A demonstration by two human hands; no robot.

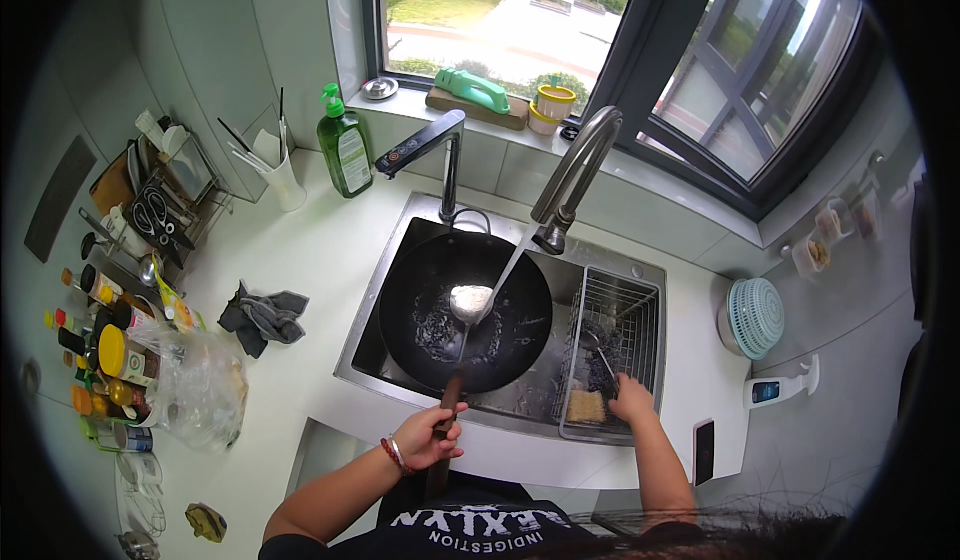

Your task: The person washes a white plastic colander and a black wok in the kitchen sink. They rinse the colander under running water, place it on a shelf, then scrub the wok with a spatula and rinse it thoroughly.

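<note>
My left hand (429, 438) grips the wooden handle of a metal ladle or spatula (471, 302), whose head is under the stream of water inside a black wok (517, 350). The wok sits in the left part of the steel sink, with water in it. My right hand (634, 401) holds the thin handle of a metal spoon or small ladle (590, 341), its bowl inside the wire basket (626, 301) at the sink's right. A tan sponge or scrubber (586, 406) lies in that basket, left of my right hand. The water runs from a curved steel faucet (574, 162).
A second tap (450, 173) stands behind the wok. On the counter are a green soap bottle (345, 147), a dark cloth (262, 316), seasoning jars (127, 357) and a phone (703, 453). A blue colander (752, 318) and a spray bottle (780, 389) are at the right.
</note>
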